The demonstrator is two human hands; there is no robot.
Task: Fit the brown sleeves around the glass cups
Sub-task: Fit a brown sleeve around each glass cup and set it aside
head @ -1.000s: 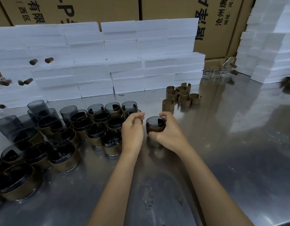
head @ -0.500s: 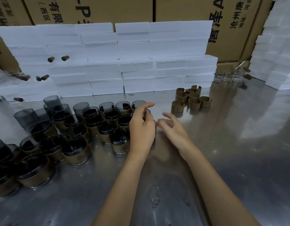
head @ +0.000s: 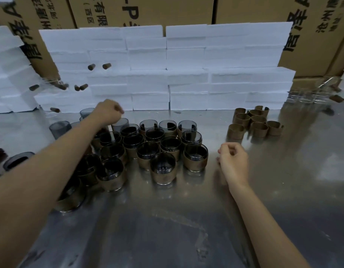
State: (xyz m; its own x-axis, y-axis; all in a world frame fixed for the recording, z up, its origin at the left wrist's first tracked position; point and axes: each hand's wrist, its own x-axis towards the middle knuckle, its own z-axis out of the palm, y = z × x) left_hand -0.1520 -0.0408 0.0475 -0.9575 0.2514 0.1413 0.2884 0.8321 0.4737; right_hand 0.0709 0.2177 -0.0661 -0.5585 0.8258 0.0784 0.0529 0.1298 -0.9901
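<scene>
Both hands curl empty: left hand (head: 107, 111) above bare cups (head: 120, 123), right hand (head: 233, 162) beside sleeved cups (head: 195, 156).

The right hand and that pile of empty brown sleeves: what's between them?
Nothing. In the head view, only bare steel table lies between the right hand and the empty brown sleeves.

The surface (head: 273, 190) under both sets of fingers is bare metal, brushed and semi-glossy, with smeared reflections and dull scuffed patches. The glass cups (head: 163, 167) between the left and right fingers are smoke-tinted, smooth and glossy. The brown sleeves (head: 242, 120) beyond the right fingers look matt, like card or cork; which one cannot be told. The white blocks (head: 186, 74) beyond the left fingers are matt foam with rough, crumbly edges. The cartons (head: 148, 10) behind them are matt brown corrugated cardboard with black print.
</scene>
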